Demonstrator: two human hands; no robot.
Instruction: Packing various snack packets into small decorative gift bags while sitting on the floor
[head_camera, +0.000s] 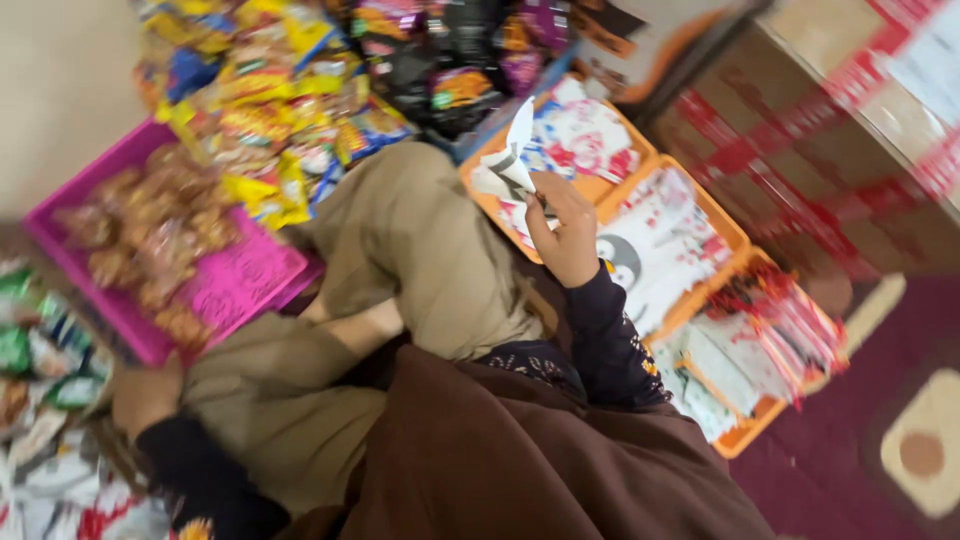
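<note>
My right hand (566, 236) is raised over my knee and grips a folded white piece of paper (512, 160) with dark print, held upright above an orange tray (600, 185). My left hand (145, 395) is low at the left, fingers curled at the corner of a pink crate (240, 285); whether it grips anything is unclear. I sit cross-legged in tan trousers, with dark sleeves and a brown cloth over my lap.
The pink crate holds bagged brown snacks (150, 235). Colourful snack packets (290, 100) are piled behind. Orange trays (745, 425) of white-and-red packets line the right. A taped cardboard box (840, 130) stands at the far right. More packets (45, 400) lie at the left.
</note>
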